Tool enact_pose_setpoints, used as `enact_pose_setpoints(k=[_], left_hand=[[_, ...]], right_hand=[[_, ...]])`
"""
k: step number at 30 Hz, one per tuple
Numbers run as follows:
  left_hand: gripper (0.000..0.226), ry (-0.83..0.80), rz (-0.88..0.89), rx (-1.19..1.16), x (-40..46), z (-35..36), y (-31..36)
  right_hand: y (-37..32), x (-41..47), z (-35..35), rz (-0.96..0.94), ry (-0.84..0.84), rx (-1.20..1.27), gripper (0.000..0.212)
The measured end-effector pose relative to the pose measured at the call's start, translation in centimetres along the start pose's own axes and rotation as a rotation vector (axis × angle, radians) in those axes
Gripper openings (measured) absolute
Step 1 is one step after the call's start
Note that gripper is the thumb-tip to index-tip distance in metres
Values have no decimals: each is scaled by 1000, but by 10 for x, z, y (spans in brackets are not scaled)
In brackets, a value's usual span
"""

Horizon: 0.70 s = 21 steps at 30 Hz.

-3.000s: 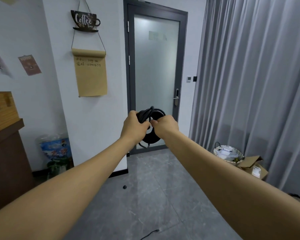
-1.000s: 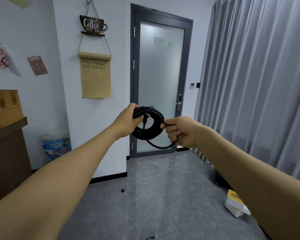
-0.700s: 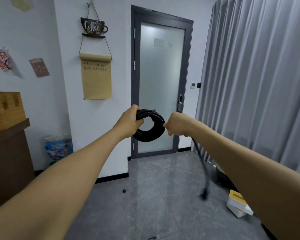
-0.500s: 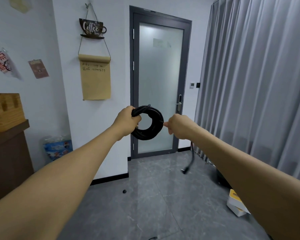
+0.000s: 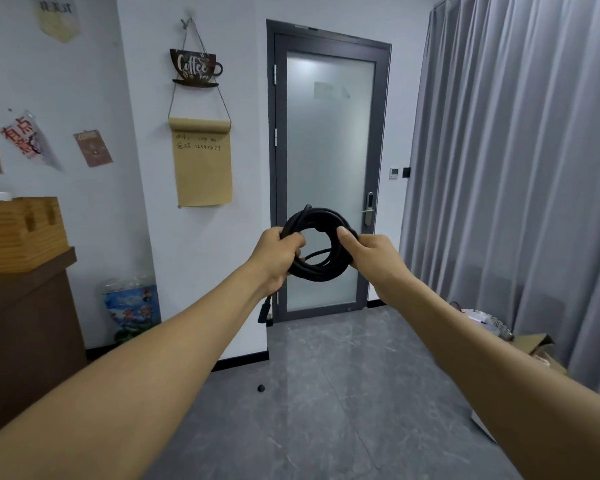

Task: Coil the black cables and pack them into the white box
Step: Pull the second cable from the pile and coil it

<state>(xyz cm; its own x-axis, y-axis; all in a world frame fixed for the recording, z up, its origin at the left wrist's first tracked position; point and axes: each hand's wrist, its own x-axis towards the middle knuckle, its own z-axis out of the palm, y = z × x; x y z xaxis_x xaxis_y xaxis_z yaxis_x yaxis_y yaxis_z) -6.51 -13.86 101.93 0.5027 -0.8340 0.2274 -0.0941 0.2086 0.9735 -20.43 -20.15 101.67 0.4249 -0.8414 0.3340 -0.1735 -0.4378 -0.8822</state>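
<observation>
Round black rubber cable coil wound and gripped on either side by left hand and right hand; packing still ahead, white box unseen.

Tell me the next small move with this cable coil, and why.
Probably tuck in the loose plug end. The black cable is already wound into a ring, gripped by the left hand on one side and the right hand on the other, but one short tail hangs below the left hand. Securing it should keep the coil from springing open before packing.
</observation>
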Motion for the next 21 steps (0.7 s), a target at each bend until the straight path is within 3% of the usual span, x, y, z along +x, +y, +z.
enact_pose_setpoints(k=[8,15,21], left_hand=[[19,-58,-37,-68,-2,7,-2],[17,-32,86,254,2,5,-3],[8,-104,-1,210,-4,9,-11]], right_hand=[[-2,-3,4,169,0,363,19],[12,-2,10,231,-30,705,13],[22,-4,7,199,-56,827,10]])
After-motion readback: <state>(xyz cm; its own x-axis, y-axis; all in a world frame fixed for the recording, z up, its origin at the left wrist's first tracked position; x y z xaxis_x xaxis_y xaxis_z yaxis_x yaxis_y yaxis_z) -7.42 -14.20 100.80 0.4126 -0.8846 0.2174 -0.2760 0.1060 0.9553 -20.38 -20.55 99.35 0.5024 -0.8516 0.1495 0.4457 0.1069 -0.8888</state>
